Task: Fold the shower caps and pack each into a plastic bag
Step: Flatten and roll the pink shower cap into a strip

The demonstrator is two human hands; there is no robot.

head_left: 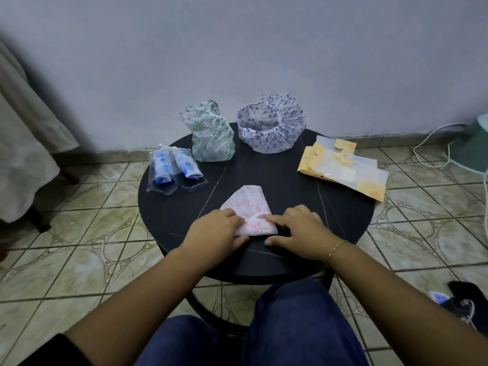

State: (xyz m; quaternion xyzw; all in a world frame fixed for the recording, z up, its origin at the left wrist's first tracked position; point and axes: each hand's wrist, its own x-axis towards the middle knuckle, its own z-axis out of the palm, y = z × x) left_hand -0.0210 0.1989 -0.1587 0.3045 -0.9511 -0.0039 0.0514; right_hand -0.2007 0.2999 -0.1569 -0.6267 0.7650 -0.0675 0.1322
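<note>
Kneeling over the near side of the round black table, both hands work a pink shower cap folded into a wedge. The left hand curls its fingers over the cap's near left corner; the right hand pinches the near right edge, thumb flat on the tabletop. Farther back sit two bagged blue caps, a green-print cap, a purple-print cap and yellow plastic bags at the right.
</note>
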